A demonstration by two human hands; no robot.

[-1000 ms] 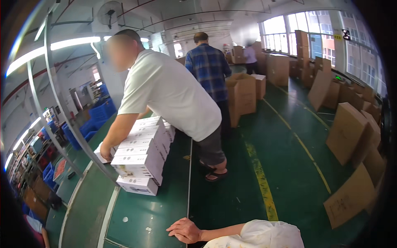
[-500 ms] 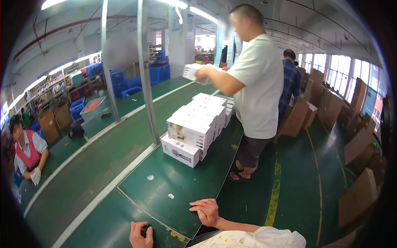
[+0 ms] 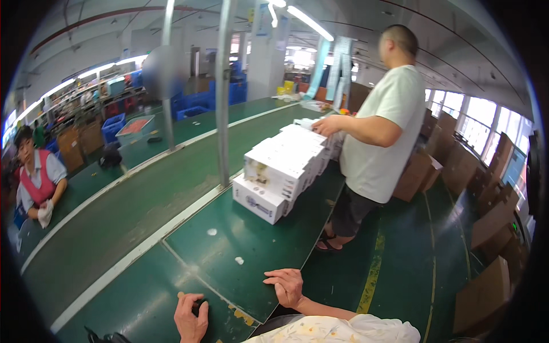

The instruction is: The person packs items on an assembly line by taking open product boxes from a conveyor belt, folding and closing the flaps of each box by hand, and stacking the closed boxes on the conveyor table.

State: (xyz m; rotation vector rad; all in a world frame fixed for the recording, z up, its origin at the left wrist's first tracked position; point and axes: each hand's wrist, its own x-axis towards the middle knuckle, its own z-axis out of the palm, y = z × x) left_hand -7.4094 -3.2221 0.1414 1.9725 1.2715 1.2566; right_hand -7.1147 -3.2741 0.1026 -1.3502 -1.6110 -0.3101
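My left hand [image 3: 191,318] rests on the near part of the green table [image 3: 211,260], its fingers curled around a small black thing, mostly hidden, that I cannot make out. To its right, my right hand [image 3: 285,287] lies at the table's edge with fingers loosely stretched and nothing in them. Beyond both hands, apart from them, white printed boxes [image 3: 280,153] are stacked in a long pile. One white box [image 3: 258,198] sticks out at the pile's near end. Another person's hand [image 3: 327,125] reaches onto the far end of this pile.
A person in a pale shirt [image 3: 382,134] stands right of the table. Left of the boxes, a metal post [image 3: 223,97] rises beside the green conveyor belt [image 3: 151,208]. Another person [image 3: 41,177] sits across it. Brown cartons [image 3: 483,297] line the right side. Something black [image 3: 106,336] shows at the lower left.
The standing person has lowered the white box they held onto the far end of the pile. My view has shifted slightly; my hands stay nearly in place.
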